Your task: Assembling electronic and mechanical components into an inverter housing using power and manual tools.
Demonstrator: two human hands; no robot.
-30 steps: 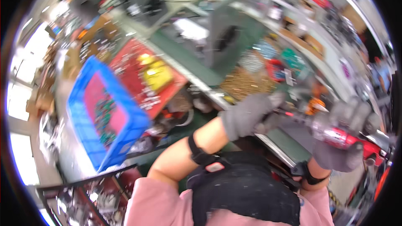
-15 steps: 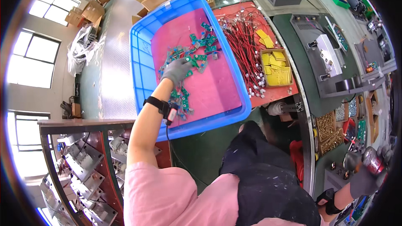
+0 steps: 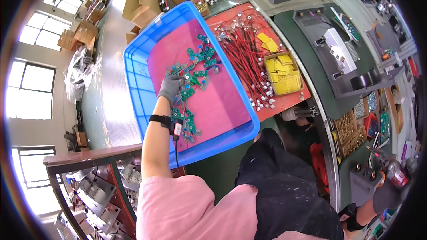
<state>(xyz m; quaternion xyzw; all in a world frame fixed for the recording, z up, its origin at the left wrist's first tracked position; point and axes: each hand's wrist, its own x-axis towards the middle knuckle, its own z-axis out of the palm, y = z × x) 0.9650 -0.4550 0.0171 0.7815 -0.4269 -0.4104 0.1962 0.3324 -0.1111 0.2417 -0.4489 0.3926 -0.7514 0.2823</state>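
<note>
Red-and-silver driver (image 3: 396,173), gray-gloved right hand (image 3: 388,197) wrapped round it. Beyond: blue crate (image 3: 218,147), pink sheet (image 3: 224,106) inside. On sheet: green circuit boards (image 3: 188,94), small, angular, overlapping, blue-and-silver components. Left hand (image 3: 169,88) at boards, fingers bent; cannot tell if pinching.

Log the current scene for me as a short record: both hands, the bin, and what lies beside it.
Left hand: gloved, in the bin at the green circuit boards; whether it grips one is unclear
Right hand: gloved, at far right, holding a red and silver power tool
Blue bin: pink sheet inside, boards loosely piled on it
Beside bin: red wires with white plugs; small box of yellow pieces
</note>
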